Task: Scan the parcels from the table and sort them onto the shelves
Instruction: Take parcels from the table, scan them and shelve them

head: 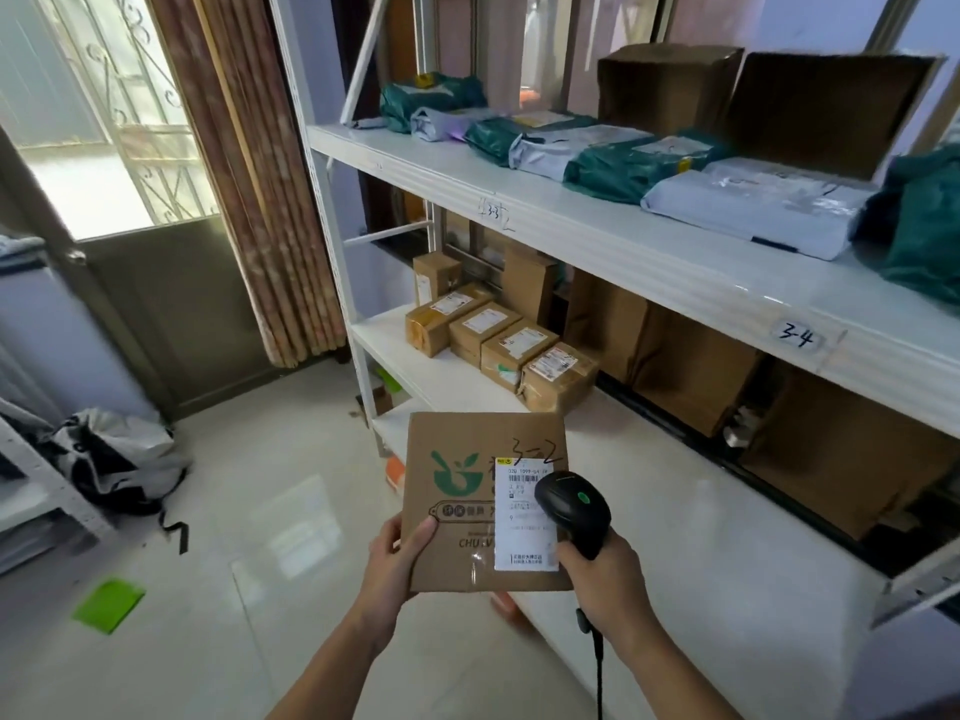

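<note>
A flat cardboard parcel (457,511) with a green logo, a white shipping label and handwritten "3-2" is held up in front of me. My left hand (397,558) grips its lower left edge, thumb on the top face. My right hand (605,576) grips a black barcode scanner (574,509), whose head hovers over the label, green light showing. The white shelving unit (597,236) stands directly ahead and to the right, with tags "3-3" and "3-4" on its upper shelf edge.
Green and grey mailer bags (618,163) and brown boxes lie on the upper shelf. Small labelled cartons (498,340) and paper bags sit on the lower shelf. On the tiled floor lie a dark bag (119,459) at left and a green sheet (109,605). Curtain and door behind.
</note>
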`<move>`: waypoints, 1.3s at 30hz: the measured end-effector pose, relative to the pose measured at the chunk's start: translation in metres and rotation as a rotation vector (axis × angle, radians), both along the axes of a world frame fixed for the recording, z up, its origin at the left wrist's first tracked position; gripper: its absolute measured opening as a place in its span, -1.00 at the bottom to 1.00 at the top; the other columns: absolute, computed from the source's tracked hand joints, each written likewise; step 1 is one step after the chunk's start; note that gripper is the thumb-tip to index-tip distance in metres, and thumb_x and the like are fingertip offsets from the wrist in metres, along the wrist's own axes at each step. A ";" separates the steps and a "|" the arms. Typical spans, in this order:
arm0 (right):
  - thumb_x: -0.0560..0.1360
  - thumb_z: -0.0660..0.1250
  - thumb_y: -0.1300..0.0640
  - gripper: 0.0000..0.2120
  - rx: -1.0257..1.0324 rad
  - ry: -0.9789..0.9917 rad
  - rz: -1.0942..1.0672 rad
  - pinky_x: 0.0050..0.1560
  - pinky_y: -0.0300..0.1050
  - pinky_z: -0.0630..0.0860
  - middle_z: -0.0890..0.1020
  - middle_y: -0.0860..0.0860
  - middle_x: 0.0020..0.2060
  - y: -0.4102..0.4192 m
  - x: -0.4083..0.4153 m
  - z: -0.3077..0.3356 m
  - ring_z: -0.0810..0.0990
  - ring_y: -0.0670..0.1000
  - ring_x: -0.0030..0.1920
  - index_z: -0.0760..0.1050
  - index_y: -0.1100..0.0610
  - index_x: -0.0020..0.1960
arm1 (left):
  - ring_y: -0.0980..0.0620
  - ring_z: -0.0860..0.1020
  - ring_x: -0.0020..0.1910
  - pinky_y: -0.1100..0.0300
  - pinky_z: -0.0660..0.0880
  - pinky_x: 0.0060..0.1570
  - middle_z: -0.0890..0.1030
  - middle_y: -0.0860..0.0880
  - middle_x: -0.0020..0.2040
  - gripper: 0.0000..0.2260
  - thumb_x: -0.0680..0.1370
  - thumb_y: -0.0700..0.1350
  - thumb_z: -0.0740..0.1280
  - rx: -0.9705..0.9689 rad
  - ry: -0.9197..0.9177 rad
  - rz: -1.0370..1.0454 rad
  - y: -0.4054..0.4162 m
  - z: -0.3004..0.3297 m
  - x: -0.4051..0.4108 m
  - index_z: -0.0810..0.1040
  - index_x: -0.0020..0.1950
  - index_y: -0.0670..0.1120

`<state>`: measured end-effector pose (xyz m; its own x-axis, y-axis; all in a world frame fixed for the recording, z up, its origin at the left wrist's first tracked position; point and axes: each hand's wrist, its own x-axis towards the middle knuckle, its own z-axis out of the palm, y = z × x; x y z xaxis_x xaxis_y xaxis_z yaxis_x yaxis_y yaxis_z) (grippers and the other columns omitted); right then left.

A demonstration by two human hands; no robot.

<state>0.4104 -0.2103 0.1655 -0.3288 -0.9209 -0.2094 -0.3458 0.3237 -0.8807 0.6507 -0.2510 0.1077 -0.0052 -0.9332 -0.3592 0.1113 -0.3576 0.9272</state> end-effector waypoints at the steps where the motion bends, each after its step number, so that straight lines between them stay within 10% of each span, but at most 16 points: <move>1: 0.52 0.38 0.24 -0.89 0.004 0.006 0.000 -0.45 -0.45 0.42 0.61 -0.10 -0.22 -0.013 0.005 -0.001 0.59 -0.13 -0.23 0.56 0.15 0.04 | 0.06 0.74 0.02 0.19 0.65 -0.20 0.75 0.03 0.11 -0.45 0.47 0.20 0.54 -0.005 -0.002 -0.003 -0.014 0.000 0.004 0.52 0.38 0.02; 9: 0.53 0.38 0.25 -0.96 0.023 -0.028 -0.144 -0.51 -0.47 0.38 0.60 -0.05 -0.26 -0.104 0.048 -0.019 0.53 -0.17 -0.30 0.55 0.16 -0.02 | -0.03 0.73 0.08 0.13 0.69 -0.11 0.76 0.01 0.11 -0.73 0.66 0.06 0.35 -0.021 -0.016 -0.171 -0.136 -0.016 0.033 0.61 0.34 0.07; 18: 0.48 0.45 0.16 -0.90 0.092 -0.096 -0.553 -0.32 -0.15 0.46 0.63 0.07 -0.35 -0.137 0.044 -0.045 0.61 0.09 -0.27 0.58 0.15 -0.19 | -0.01 0.70 0.18 -0.15 0.64 0.23 0.74 0.07 0.18 -0.43 0.44 0.31 0.50 0.027 -0.044 -0.480 -0.243 -0.062 -0.009 0.59 0.39 0.12; 23: 0.50 0.40 0.19 -0.94 0.145 -0.134 -0.703 -0.32 -0.12 0.44 0.65 0.13 -0.22 -0.147 0.010 -0.064 0.61 0.06 -0.23 0.57 0.19 -0.07 | 0.11 0.71 0.09 0.22 0.63 0.02 0.75 0.10 0.13 -0.69 0.61 -0.04 0.47 0.005 -0.100 -0.678 -0.271 -0.078 -0.068 0.56 0.33 0.14; 32: 0.52 0.34 0.14 -0.91 0.238 -0.158 -0.745 -0.42 -0.18 0.45 0.60 0.03 -0.23 -0.184 -0.052 -0.099 0.59 0.03 -0.26 0.53 0.09 0.02 | -0.04 0.68 0.13 0.20 0.65 -0.08 0.72 0.00 0.16 -0.72 0.63 -0.05 0.43 0.093 -0.165 -0.798 -0.316 -0.108 -0.144 0.53 0.33 0.07; 39: 0.54 0.30 0.16 -0.84 0.302 -0.161 -0.650 -0.31 -0.28 0.41 0.65 -0.01 -0.07 -0.207 -0.067 -0.107 0.59 -0.04 -0.09 0.52 0.03 0.11 | -0.18 0.66 0.20 -0.21 0.64 0.21 0.66 -0.11 0.25 -0.47 0.61 0.05 0.46 0.192 -0.237 -0.744 -0.334 -0.150 -0.162 0.40 0.51 -0.09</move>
<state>0.3439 -0.4168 0.0588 -0.7326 -0.4452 -0.5148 0.1247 0.6558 -0.7445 0.4885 -0.5850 -0.0423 -0.5049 -0.6367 -0.5828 -0.4108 -0.4166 0.8110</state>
